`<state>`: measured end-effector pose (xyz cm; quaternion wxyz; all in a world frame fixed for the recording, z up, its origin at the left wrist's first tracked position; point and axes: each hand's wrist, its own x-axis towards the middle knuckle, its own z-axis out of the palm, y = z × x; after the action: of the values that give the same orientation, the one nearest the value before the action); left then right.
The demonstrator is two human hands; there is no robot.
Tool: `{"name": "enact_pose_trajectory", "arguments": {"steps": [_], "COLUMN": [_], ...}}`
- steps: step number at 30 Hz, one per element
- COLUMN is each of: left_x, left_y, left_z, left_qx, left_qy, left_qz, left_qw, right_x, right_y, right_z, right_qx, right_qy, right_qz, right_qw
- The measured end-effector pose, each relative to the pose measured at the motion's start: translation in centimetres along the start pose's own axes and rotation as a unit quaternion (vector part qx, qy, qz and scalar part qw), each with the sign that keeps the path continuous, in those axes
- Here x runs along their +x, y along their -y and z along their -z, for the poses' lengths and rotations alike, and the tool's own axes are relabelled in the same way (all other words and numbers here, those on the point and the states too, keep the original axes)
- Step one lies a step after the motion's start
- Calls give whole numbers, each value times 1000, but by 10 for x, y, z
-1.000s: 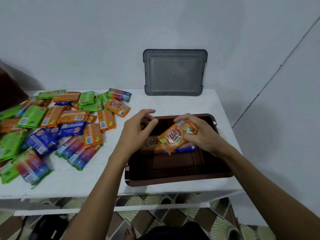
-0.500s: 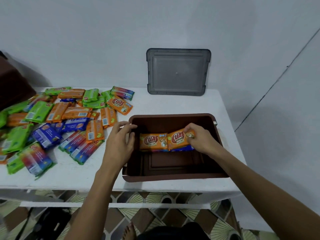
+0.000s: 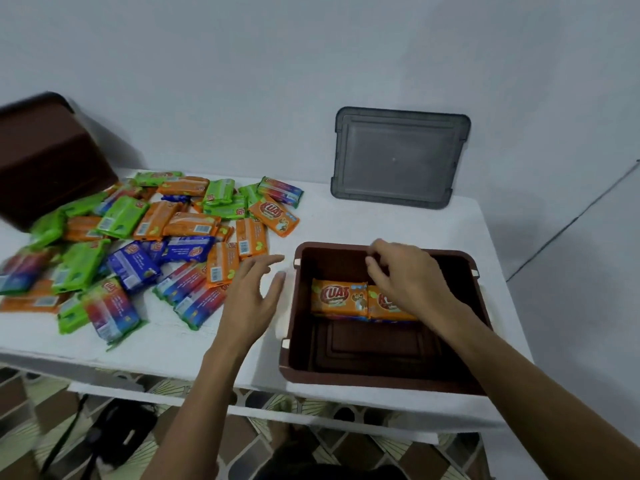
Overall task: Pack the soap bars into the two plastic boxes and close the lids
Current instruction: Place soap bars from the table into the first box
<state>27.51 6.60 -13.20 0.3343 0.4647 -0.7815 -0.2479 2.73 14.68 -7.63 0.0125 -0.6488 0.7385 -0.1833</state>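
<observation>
A brown plastic box (image 3: pixel 381 379) stands open on the white table (image 3: pixel 346 220), near its front right. Two orange soap bars (image 3: pixel 339 296) lie side by side on a blue one inside it, toward the back. My right hand (image 3: pixel 405 275) hovers over the right-hand orange bar, fingers loosely curled, holding nothing. My left hand (image 3: pixel 252 296) is open just left of the box, fingers spread toward a pile of soap bars (image 3: pixel 145 237) in orange, green, blue and multicolour wrappers. A second brown box (image 3: pixel 48 157) stands at the far left, tilted.
A grey translucent lid (image 3: pixel 398 157) leans on the wall behind the open box. The table's front edge runs just below the box. Tiled floor and a dark bag (image 3: pixel 114 438) show under the table.
My right hand has let go of the orange bar, which now lies in the box, and lifted above it. My left hand has moved left off the box rim toward the pile.
</observation>
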Motion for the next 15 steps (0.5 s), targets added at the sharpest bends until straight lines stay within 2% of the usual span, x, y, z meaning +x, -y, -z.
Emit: {"name": "enact_pose_trajectory", "arguments": {"steps": [2, 5, 9, 15], "left_x": [7, 22, 41, 58], "left_y": [21, 50, 79, 95], "left_z": [7, 18, 25, 19], "left_qx": [55, 159, 247, 265], "left_qy": [-24, -50, 12, 65], "left_qz": [60, 138, 241, 243], "left_qw": [996, 976, 939, 931], "right_x": [28, 74, 138, 211], "right_y": [20, 43, 67, 85], "right_z": [-2, -21, -63, -124], "right_qx": [104, 162, 137, 52], "right_qy": [-19, -10, 84, 265], "right_qz": [43, 59, 39, 4], "right_qw": [993, 985, 986, 963]}}
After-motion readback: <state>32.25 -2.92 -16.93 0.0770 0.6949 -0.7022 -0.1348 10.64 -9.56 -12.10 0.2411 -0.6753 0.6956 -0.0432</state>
